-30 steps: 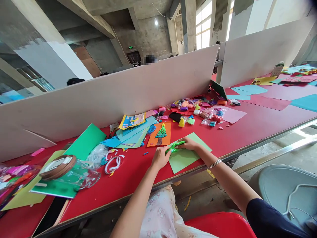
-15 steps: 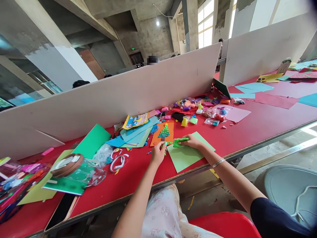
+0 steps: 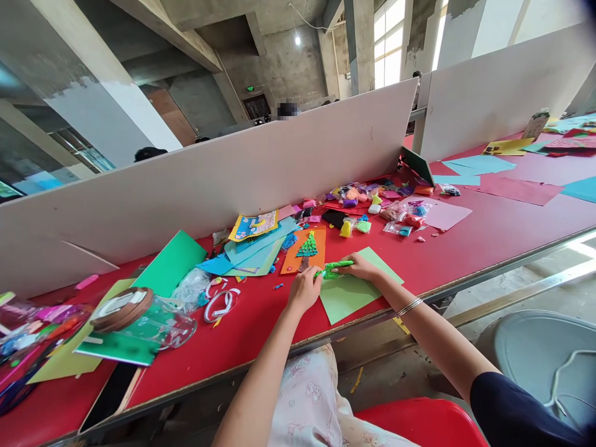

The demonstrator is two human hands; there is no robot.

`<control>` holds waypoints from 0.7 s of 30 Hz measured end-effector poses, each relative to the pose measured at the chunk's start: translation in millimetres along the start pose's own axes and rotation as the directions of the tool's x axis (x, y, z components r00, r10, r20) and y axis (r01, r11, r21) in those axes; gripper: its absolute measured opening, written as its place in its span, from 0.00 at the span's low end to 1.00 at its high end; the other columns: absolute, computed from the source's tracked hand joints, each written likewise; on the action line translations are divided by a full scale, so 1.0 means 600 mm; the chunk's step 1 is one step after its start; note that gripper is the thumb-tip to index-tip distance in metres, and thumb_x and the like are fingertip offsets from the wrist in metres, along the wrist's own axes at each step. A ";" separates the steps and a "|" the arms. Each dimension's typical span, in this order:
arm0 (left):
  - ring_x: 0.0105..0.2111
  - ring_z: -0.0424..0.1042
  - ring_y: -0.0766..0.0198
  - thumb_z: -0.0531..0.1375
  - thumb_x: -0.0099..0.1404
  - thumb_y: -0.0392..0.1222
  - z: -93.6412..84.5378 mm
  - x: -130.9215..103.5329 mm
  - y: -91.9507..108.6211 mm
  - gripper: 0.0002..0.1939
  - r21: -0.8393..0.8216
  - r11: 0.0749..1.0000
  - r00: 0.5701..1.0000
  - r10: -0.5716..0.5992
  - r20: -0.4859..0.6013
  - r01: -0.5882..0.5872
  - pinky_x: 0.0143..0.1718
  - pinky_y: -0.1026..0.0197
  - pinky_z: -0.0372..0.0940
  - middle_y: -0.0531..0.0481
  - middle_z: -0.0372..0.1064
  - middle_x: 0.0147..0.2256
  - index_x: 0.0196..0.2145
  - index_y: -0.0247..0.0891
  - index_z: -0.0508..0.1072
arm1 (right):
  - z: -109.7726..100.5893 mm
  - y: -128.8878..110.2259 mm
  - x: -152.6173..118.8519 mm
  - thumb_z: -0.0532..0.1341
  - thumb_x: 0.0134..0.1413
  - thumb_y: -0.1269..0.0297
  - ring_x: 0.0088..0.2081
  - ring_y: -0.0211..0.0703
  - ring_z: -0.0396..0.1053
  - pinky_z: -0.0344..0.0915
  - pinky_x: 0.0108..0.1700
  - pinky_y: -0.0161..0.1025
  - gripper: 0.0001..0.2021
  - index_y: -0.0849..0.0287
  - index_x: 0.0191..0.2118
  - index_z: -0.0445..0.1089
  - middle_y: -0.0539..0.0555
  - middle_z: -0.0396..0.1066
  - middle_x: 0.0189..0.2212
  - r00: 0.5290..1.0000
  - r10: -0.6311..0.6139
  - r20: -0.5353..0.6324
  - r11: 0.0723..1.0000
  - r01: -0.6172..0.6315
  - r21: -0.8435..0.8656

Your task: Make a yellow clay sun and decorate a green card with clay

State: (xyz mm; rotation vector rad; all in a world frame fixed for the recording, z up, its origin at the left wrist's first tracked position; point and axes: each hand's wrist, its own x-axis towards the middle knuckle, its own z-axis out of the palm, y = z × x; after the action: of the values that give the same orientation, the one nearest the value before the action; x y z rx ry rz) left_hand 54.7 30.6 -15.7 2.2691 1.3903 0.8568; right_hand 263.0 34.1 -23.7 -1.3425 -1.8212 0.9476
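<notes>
Your L hand (image 3: pixel 305 288) & R hand (image 3: pixel 362 268), fingers nearly closed, pinch opposite ends of the green clay (image 3: pixel 336 269), prob. in a clear wrapper, over the light-green sheet's (image 3: pixel 356 295) far edge. Orange tree card (image 3: pixel 318 241) lies just far-left, on the red table (image 3: pixel 261 323).

Bare red tabletop (image 3: pixel 465 248) lies open right of the green sheet (image 3: pixel 354 295).
</notes>
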 end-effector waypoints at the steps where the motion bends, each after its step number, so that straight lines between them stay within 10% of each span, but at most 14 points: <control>1: 0.36 0.70 0.58 0.54 0.59 0.35 -0.006 0.002 -0.004 0.05 -0.013 1.000 0.999 -0.023 -0.028 0.022 0.36 0.62 0.62 0.48 0.72 0.33 0.31 0.40 0.70 | 0.000 0.000 0.000 0.59 0.42 0.41 0.21 0.35 0.58 0.54 0.22 0.32 0.23 0.61 0.22 0.70 0.50 0.64 0.17 1.000 0.014 -0.004 0.999 -0.013 0.039; 15: 0.17 0.57 0.69 0.51 0.60 0.58 -0.017 0.012 -0.010 0.22 -0.482 0.838 0.944 -0.324 -0.064 0.255 0.19 0.67 0.54 0.56 0.55 0.15 0.18 0.39 0.61 | 0.010 0.004 0.005 0.52 0.52 0.44 0.37 0.47 0.69 0.65 0.37 0.40 0.25 0.60 0.44 0.69 0.56 0.72 0.36 0.963 0.088 -0.256 0.990 -0.055 0.134; 21: 0.17 0.60 0.69 0.51 0.56 0.65 -0.014 0.016 0.007 0.25 -0.642 0.723 0.948 -0.317 0.020 0.255 0.20 0.65 0.57 0.55 0.58 0.15 0.20 0.39 0.60 | 0.025 0.032 0.022 0.54 0.52 0.46 0.63 0.57 0.41 0.46 0.60 0.54 0.37 0.64 0.62 0.47 0.66 0.46 0.62 0.825 -0.009 -0.566 0.995 -0.049 -0.087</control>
State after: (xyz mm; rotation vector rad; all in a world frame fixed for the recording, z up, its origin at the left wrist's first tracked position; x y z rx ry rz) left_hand 55.4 36.9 -3.8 1.4652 1.1918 1.1242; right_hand 256.1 48.3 -46.4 -1.5066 -1.4009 0.3958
